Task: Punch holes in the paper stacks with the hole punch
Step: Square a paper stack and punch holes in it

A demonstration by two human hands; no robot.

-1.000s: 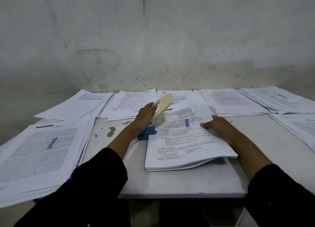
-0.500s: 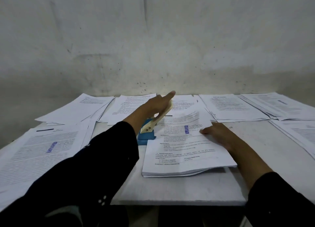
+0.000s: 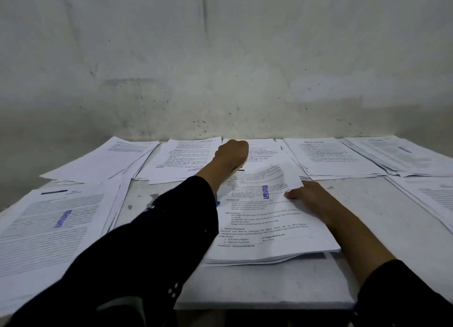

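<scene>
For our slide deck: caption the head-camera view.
Left hand bears down on the hole punch while the right hand steadies the paper stack.

left hand (image 3: 231, 156): fingers curled into a fist, knuckles up, pressing downward | left arm: stretched forward across the body, dark sleeve to the wrist | right hand (image 3: 308, 199): flat, palm down, fingers straight, pointing left | right arm: forearm bare, sleeve at the elbow

**A:** How many piles of printed white paper lie on the table?

**B:** Seven: five across the far edge and right side, one at lower left (image 3: 49, 226), one at centre (image 3: 267, 223).

**A:** And hands?

**B:** Two.
</scene>
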